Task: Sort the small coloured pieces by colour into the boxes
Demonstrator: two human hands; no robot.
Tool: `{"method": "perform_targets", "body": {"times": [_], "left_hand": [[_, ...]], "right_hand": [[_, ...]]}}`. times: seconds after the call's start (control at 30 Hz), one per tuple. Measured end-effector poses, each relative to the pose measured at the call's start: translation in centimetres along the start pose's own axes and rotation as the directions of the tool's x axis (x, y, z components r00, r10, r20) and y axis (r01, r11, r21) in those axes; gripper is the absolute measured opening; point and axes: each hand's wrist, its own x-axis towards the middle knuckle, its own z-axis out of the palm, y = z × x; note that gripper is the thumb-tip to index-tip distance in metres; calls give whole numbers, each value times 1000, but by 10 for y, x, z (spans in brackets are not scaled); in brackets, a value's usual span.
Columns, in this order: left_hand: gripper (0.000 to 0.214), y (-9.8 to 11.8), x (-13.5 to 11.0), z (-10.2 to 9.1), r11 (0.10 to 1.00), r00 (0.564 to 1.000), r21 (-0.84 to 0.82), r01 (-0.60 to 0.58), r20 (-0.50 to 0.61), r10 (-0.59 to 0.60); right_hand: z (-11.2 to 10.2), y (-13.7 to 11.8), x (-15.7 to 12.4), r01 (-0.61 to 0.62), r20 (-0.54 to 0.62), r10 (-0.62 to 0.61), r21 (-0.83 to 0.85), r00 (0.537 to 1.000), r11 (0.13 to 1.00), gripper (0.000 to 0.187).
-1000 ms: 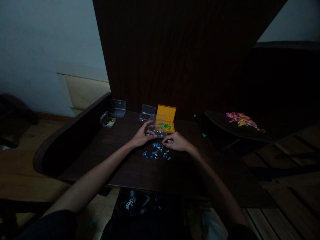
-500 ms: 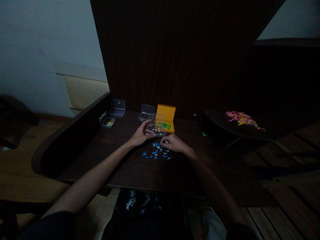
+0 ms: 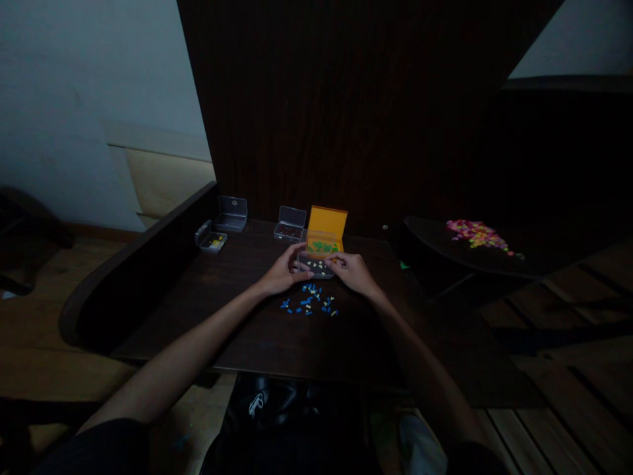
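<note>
My left hand (image 3: 285, 270) grips the left side of a clear plastic box (image 3: 322, 273), its lid raised at the back. Several small cream pieces lie inside it. At the box's right side, my right hand (image 3: 352, 272) has its fingers pinched together over the rim; whatever they hold is too small to make out. On the dark wooden table (image 3: 237, 336), just nearer to me than the box, lies a loose scatter of small blue pieces (image 3: 304, 302) mixed with a few cream ones. The yellow box (image 3: 328, 218), lid up and green pieces inside, stands right behind the clear box.
Further left stand a clear box with dark reddish pieces (image 3: 289, 231), an open clear box (image 3: 231, 223) and a small box with yellow pieces (image 3: 213, 244). A pile of pink and yellow pieces (image 3: 479, 236) rests on a dark surface at right. A raised wooden side (image 3: 143, 264) edges the table's left.
My right hand has moved up from the scattered pieces to the clear box's right side. The box, held in my left hand, has shifted slightly right and nearer to me.
</note>
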Motion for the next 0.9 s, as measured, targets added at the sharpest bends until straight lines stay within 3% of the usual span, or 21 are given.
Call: {"method": "perform_targets", "body": {"times": [0.23,0.4,0.53,0.73,0.9], "left_hand": [[79,-2,1,-1,1000,1000,-6,-8,0,8],[79,-5,3,-4,1000,999,-2,-29,-17,29],[78,-3,3,-6,999,999,-2,-32,-31,32],[75,-1,3,-6,998,998,-21,-51,-31,51],[75,-1,3,-5,998,998,-34,-53,-29,52]], "right_hand": [[-4,-8,-2,9,14,-9,0,1000,1000,29],[-5,-20,-8,68,285,-84,67,955,995,21],[3,-25,-11,105,415,-89,-15,905,994,15],[10,-34,-11,106,464,9,-222,886,969,13],[9,-37,-10,113,461,6,-231,887,966,12]]}}
